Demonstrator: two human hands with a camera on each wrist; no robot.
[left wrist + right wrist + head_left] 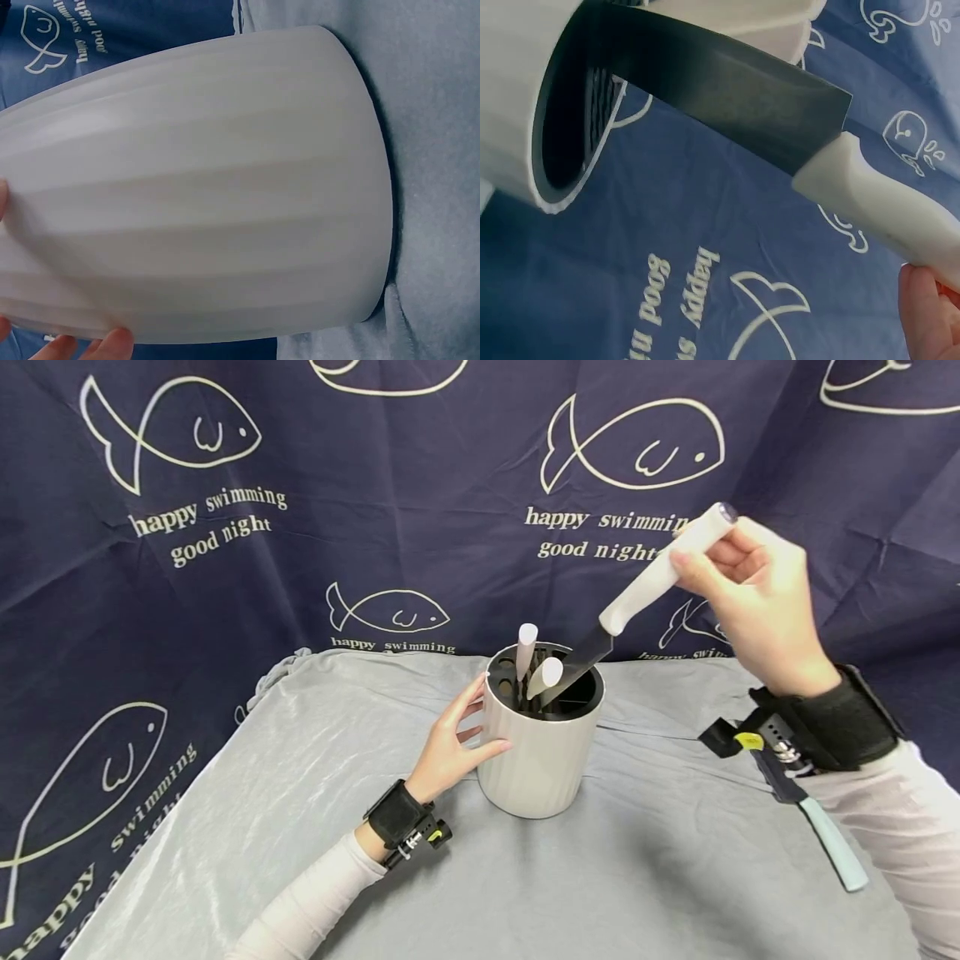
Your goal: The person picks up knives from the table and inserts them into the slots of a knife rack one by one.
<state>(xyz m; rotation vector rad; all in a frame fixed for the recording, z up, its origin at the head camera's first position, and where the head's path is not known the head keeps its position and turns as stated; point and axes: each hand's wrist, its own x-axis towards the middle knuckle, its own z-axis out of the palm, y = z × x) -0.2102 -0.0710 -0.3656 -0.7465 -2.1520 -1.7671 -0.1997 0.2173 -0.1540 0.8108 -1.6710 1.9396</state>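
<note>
A navy curtain [420, 485] printed with white fish hangs behind a table draped in grey cloth [300, 827].

grey cloth [300, 793], navy fish-print backdrop [375, 485]

Head view: high, looks forward and down across the desk [615, 877] to the navy fish-print backdrop [375, 510]; takes in both forearms and the whole ribbed holder [542, 752] at middle distance.

Left wrist view: very near, rolled sideways; the holder's wall [210, 202] fills most of the picture, fingertips [112, 343] at the bottom edge, desk cloth [435, 150] to the right.

Right wrist view: close, tilted, looks along the knife [742, 97] into the holder's mouth [562, 142], backdrop behind.

Shared: all three views catch the holder; head and right wrist views both show knife and backdrop.
</note>
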